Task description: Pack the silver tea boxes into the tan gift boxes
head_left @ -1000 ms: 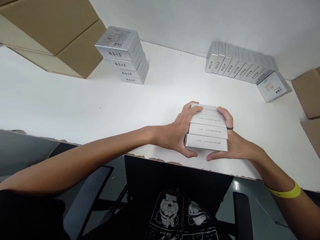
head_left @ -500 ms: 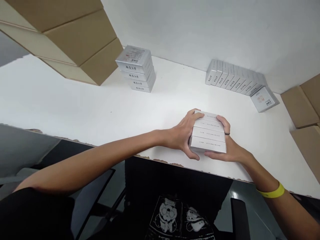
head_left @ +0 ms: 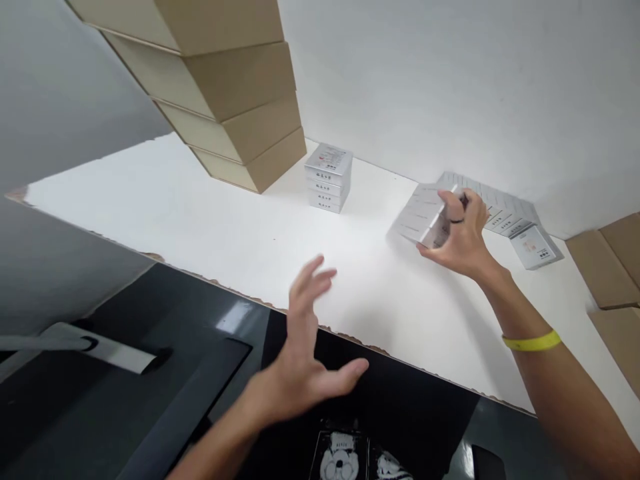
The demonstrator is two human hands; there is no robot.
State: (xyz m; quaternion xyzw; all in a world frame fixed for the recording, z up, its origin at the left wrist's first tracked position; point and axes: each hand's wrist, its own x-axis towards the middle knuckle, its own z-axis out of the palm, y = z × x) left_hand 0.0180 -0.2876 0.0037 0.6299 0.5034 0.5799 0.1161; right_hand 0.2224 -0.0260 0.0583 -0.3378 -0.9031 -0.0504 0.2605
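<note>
My right hand grips a stack of small white boxes by its right side, in front of the row of boxes near the wall. The stack is tilted and a little blurred by motion; whether it touches the table cannot be made out. With fingers spread and nothing in it, my left hand is over the table's front edge. Behind the held boxes stands a row of silver-white boxes, partly hidden by my right hand. One more box leans at the row's right end.
A short pile of silver-white boxes stands on the white table near the wall. Left of it rises a tall stack of brown cartons. More brown cardboard lies at the right. The table's front edge is chipped.
Both hands were around the boxes near the front edge. My left hand has let go and drawn back toward me, while my right hand has carried the boxes toward the wall. The view has shifted left.
</note>
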